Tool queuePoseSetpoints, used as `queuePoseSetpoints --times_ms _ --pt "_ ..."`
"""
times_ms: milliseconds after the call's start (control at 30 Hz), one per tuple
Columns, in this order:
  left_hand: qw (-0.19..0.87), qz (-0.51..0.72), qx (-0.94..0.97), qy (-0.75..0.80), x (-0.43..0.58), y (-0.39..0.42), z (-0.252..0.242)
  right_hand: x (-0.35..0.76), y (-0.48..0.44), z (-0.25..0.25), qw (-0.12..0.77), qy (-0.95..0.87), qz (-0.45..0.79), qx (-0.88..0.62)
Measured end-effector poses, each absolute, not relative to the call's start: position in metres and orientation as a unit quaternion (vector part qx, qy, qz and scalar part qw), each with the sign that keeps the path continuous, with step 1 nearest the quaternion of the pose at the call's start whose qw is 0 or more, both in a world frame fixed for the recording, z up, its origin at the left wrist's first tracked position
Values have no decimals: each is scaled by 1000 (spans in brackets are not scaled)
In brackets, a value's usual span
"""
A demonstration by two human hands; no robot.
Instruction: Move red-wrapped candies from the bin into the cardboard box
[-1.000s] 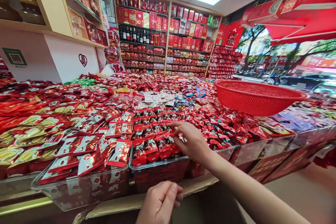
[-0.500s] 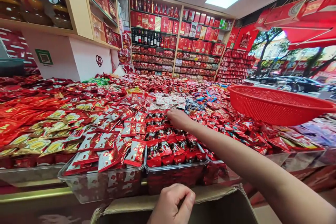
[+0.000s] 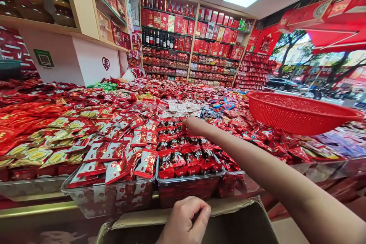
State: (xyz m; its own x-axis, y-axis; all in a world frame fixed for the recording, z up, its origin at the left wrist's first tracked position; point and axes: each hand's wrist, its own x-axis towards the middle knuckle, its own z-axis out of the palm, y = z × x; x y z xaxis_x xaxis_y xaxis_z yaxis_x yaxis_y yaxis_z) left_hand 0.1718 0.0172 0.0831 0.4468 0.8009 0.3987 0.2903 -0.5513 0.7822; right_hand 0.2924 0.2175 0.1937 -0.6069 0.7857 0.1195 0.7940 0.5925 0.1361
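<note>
My right hand reaches forward over a clear tray of dark-and-red candy packets. Its fingers curl down onto the packets at the far end of the tray; what they hold, if anything, is hidden. My left hand is low at the frame's bottom, fingers curled on the flap of a cardboard box. A neighbouring clear tray to the left holds red-and-silver packets.
A red plastic basket sits on the candy at the right. Red and gold packets cover the whole counter. Shelves of bottles and red boxes line the back wall. A street shows through the opening at right.
My right hand moved from the near end of the dark-packet tray to its far end. The view shifted left and down, and the cardboard box came into sight.
</note>
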Motion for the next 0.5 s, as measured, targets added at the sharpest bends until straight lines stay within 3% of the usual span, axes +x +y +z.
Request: queuePoseSetpoints --times_ms 233,267,300,400,467,500 --pt "375 386 765 353 170 18 78 303 155 217 143 -888 0 -437" --pt "402 392 747 356 170 18 77 309 134 220 150 -895 49 -418" --pt "429 401 725 358 171 18 76 315 111 219 158 -896 185 -372" --pt "499 429 652 375 174 18 77 331 50 190 9 -834 496 -241" --pt "526 430 623 388 175 18 79 332 22 149 10 -825 512 -241" --pt "535 425 616 392 176 18 81 330 12 125 73 -811 495 -303"
